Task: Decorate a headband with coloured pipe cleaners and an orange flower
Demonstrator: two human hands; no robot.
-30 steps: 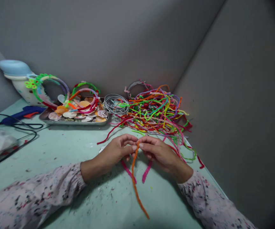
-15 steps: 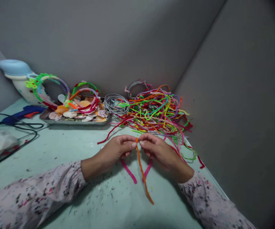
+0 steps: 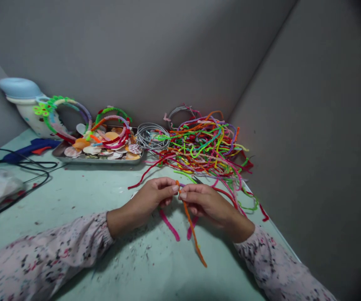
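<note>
An orange pipe cleaner hangs down between my hands, its top curled into a small loop. My left hand pinches a piece at this loop, and my right hand grips the orange pipe cleaner just below it. A short purple stretch shows behind the fingertips. Two pink ends stick out beneath the hands, one under each; how they join is hidden by the fingers.
A metal tray of shells carries fuzzy coloured rings. Beside it lie coiled wire and a tangled pipe cleaner pile. A bottle, a blue tool and a black cable are at the left.
My right hand has moved slightly down from the top of the orange pipe cleaner. The hanging end has swung a little right, and the purple piece shows more.
</note>
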